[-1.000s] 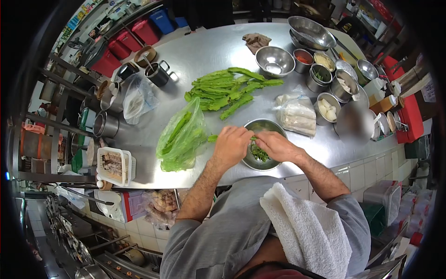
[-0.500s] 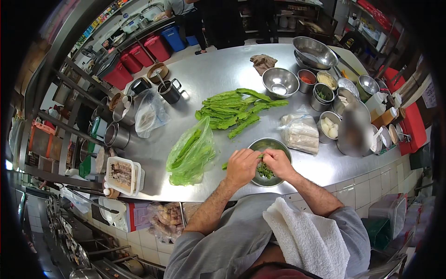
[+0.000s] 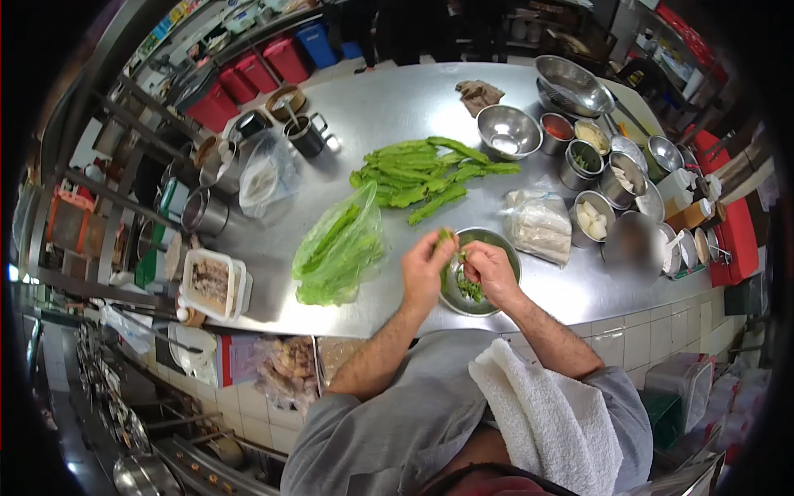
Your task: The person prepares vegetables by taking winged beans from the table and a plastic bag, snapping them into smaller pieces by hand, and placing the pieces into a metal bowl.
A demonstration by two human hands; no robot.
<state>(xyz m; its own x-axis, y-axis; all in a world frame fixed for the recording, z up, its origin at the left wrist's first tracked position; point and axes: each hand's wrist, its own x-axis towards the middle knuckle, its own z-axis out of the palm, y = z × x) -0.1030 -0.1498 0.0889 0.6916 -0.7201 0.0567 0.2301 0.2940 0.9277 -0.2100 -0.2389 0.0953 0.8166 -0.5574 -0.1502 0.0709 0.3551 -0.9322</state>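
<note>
My left hand (image 3: 424, 269) is closed around a green winged bean (image 3: 447, 236), whose end shows at the fingertips, tilted up. Close beside it, my right hand (image 3: 490, 273) pinches at a small green bit near that bean; whether this is a separate piece is hard to tell. Both hands are over the near half of a steel bowl (image 3: 516, 255), partly covering it. Inside the bowl lie cut or torn green pieces (image 3: 470, 289). Beyond the hands, a pile of long winged beans (image 3: 405, 169) rests on the steel table, beside a clear plastic bag (image 3: 335, 256) with more of them.
Right of the bowl sits a wrapped pale block (image 3: 538, 225). Several steel containers crowd the right, including one with peeled white pieces (image 3: 590, 219). A bare steel bowl (image 3: 508, 132) and brown cloth (image 3: 480, 96) stand behind. At left are a dark mug (image 3: 306, 136) and white tub (image 3: 213, 287).
My hands have drawn slightly apart, the left one turning upright with the bean now pointing upward. Earlier the bean lay level across both hands. The view has shifted a little.
</note>
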